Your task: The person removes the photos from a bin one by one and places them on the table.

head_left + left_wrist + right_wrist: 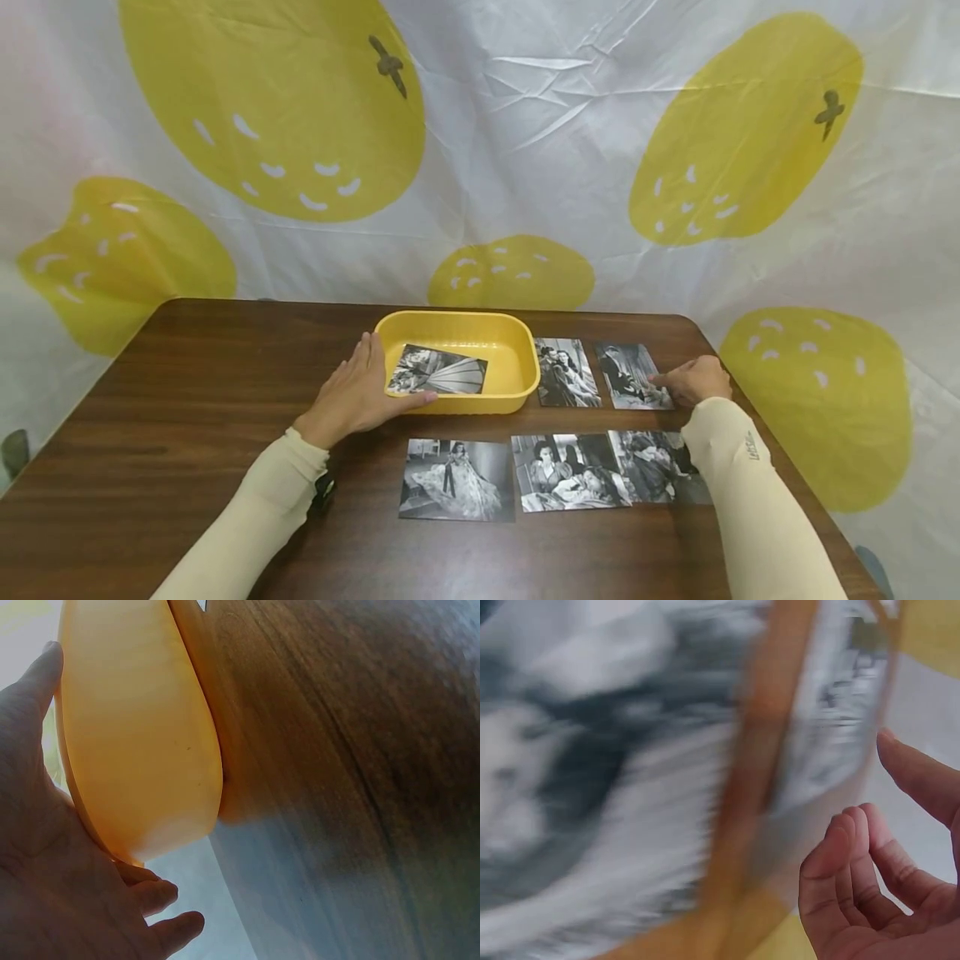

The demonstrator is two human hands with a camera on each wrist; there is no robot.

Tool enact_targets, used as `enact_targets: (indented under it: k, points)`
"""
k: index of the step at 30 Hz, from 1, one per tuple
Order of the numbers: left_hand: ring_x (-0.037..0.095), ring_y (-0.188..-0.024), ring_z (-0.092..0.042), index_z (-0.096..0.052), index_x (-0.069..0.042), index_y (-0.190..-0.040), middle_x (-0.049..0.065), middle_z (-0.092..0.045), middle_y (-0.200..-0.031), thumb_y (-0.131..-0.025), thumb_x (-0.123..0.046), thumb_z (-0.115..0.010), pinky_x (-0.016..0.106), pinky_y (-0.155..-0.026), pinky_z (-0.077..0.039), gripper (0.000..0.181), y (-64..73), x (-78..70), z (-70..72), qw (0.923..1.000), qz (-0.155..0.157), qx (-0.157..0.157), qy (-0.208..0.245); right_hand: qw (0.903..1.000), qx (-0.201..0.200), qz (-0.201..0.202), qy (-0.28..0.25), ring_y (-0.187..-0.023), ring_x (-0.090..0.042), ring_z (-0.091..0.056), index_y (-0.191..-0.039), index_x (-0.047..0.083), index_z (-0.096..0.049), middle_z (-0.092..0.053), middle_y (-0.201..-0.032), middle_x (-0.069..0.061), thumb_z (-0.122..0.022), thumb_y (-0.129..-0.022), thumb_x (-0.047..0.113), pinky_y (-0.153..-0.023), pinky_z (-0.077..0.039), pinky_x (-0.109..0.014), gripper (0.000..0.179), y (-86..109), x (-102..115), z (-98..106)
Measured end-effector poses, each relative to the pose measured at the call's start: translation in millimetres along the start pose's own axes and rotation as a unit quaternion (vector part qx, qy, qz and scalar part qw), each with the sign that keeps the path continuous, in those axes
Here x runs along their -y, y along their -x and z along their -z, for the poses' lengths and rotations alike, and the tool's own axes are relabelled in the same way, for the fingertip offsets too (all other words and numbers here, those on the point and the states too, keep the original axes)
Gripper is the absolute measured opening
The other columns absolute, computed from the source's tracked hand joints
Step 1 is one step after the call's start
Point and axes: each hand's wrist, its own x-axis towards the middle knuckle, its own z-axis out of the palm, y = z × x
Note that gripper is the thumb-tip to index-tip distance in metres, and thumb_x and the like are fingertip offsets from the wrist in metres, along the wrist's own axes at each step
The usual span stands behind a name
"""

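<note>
My left hand (362, 385) rests against the left front corner of a yellow plastic tray (517, 398), fingers along its side and thumb over the front rim. One black-and-white photo (442, 372) lies inside the tray. Up close in the left wrist view, the thumb and fingers touch the rim of the tray (142, 712). My right hand (697, 382) is at the right edge of a photo (633, 379) of figures at a staircase-like background. In the right wrist view, a gap shows between its thumb and bent fingers (829, 855).
Another photo (567, 372) lies just right of the tray. In the front row are a photo of a person in a wide gown (457, 482), one of two people (573, 475) and one partly under the right sleeve (656, 468). A lemon-print cloth (517, 125) hangs behind the brown table (187, 417).
</note>
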Motion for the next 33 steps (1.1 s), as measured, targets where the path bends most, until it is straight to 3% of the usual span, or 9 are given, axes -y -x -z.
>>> enact_targets:
  k: [4,9,12,18,24,29,33]
  points:
    - [0.037,-0.143,-0.008,0.004,0.004,-0.149,0.022,0.003,-0.155,-0.065,-0.09,-0.042,0.055,-0.112,-0.016,0.134,-0.6,-1.6,0.6,1.0,0.001,0.0,-0.002,0.998,0.005,0.061,-0.019,-0.061,-0.021,-0.058,-0.077,-0.005,-0.07,-0.068,-0.08,-0.017,-0.066,-0.084,0.025,-0.052,-0.047,-0.033,0.031,-3.5,21.3,13.3]
    - [0.037,-0.143,-0.007,0.005,0.003,-0.149,0.022,0.004,-0.155,-0.064,-0.091,-0.04,0.055,-0.112,-0.015,0.134,-1.2,-1.7,0.6,1.0,0.002,0.002,-0.006,0.9953,0.016,0.094,-0.017,-0.074,-0.021,-0.062,-0.096,-0.003,-0.069,-0.063,-0.105,-0.022,-0.071,-0.083,0.04,-0.066,-0.053,-0.036,0.045,-0.4,59.8,22.9]
    - [0.037,-0.143,-0.007,0.005,0.004,-0.149,0.023,0.004,-0.155,-0.065,-0.091,-0.04,0.055,-0.112,-0.015,0.134,-1.3,-1.4,0.2,1.0,0.001,0.002,-0.009,0.9938,0.021,0.106,-0.026,-0.072,-0.018,-0.062,-0.104,-0.005,-0.064,-0.062,-0.1,-0.019,-0.07,-0.083,0.038,-0.066,-0.053,-0.032,0.048,-0.1,79.7,23.5]
    - [0.037,-0.142,-0.008,0.004,0.004,-0.149,0.023,0.002,-0.155,-0.065,-0.091,-0.04,0.055,-0.112,-0.016,0.134,-1.0,-0.9,0.1,1.0,-0.004,-0.003,-0.009,0.9851,0.041,0.127,-0.108,-0.082,-0.022,-0.056,-0.105,-0.005,-0.059,-0.057,-0.101,-0.016,-0.07,-0.084,0.022,-0.069,-0.05,-0.029,0.036,3.4,113.2,13.9]
    - [0.036,-0.143,-0.008,0.002,0.004,-0.149,0.023,0.001,-0.155,-0.066,-0.09,-0.041,0.055,-0.112,-0.016,0.133,-0.6,-1.3,0.2,1.0,-0.005,-0.005,-0.005,0.9813,0.042,0.178,-0.062,-0.093,-0.034,-0.061,-0.105,-0.002,-0.061,-0.062,-0.11,-0.022,-0.067,-0.087,0.029,-0.08,-0.051,-0.041,0.037,7.8,143.0,2.2]
    - [0.036,-0.143,-0.008,0.002,0.004,-0.149,0.023,0.001,-0.155,-0.065,-0.09,-0.042,0.055,-0.112,-0.016,0.133,-0.2,-1.2,-0.3,1.0,-0.002,-0.005,-0.004,0.9765,0.061,0.198,-0.059,-0.104,-0.034,-0.056,-0.106,0.003,-0.062,-0.062,-0.112,-0.018,-0.069,-0.085,0.035,-0.089,-0.047,-0.046,0.039,11.4,163.5,-16.0]
    - [0.036,-0.143,-0.008,0.002,0.004,-0.149,0.023,0.001,-0.155,-0.065,-0.09,-0.042,0.055,-0.112,-0.015,0.134,-0.3,-1.1,-0.8,1.0,0.002,-0.005,-0.003,0.9694,0.073,0.227,-0.059,-0.102,-0.031,-0.056,-0.105,0.003,-0.063,-0.062,-0.108,-0.015,-0.071,-0.084,0.034,-0.087,-0.048,-0.045,0.038,14.4,178.2,-29.9]
